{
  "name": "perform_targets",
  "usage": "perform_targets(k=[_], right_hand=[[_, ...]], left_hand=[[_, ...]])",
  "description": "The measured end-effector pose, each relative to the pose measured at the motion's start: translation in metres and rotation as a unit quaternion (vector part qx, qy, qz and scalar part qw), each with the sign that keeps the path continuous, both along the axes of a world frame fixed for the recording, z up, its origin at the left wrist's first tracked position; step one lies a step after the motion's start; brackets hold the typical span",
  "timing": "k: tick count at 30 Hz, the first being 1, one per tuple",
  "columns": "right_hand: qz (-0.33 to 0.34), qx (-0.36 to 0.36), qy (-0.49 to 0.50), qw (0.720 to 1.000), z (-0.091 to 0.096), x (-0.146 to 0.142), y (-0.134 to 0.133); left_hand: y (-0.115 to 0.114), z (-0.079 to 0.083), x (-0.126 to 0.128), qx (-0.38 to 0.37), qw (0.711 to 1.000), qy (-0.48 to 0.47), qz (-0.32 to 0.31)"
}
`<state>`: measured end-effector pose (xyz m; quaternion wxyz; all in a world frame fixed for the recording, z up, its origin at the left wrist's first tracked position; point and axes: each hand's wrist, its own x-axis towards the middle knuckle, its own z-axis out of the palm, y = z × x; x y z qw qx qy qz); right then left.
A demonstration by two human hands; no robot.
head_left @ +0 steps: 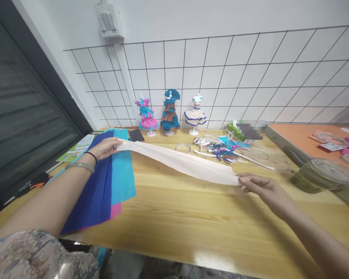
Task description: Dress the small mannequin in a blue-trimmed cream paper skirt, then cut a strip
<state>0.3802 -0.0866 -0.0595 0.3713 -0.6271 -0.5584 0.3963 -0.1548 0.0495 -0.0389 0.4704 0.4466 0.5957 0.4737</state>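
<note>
A long pale strip of crepe paper (180, 159) stretches above the table between my two hands, sagging slightly. My left hand (106, 149) pinches its left end, over the stacked blue and turquoise crepe paper sheets (123, 174). At the strip's right end, my right hand (257, 184) grips the corner between thumb and fingers. A pink sheet (115, 210) peeks out from under the blue ones.
Three small dress-form figures in paper dresses (170, 112) stand along the wall. A phone (136, 135), a roll of tape (183, 148) and a heap of paper scraps (227, 147) lie on the wooden table (192, 224). A lidded jar (322, 174) stands at right, scissors (26, 186) at left.
</note>
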Motion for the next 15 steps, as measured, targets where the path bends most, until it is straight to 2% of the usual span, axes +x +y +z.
perform_targets(k=[4, 7, 15], right_hand=[[0.025, -0.038, 0.039, 0.998, -0.035, -0.015, -0.006], [0.016, -0.091, 0.086, 0.992, -0.052, -0.017, -0.011], [0.032, -0.102, 0.007, 0.994, -0.061, -0.013, -0.028]], left_hand=[[-0.017, -0.029, -0.012, -0.068, 0.997, -0.018, -0.022], [-0.024, -0.039, -0.018, -0.091, 0.995, -0.015, -0.026], [-0.037, -0.046, -0.03, -0.122, 0.99, 0.075, -0.014]])
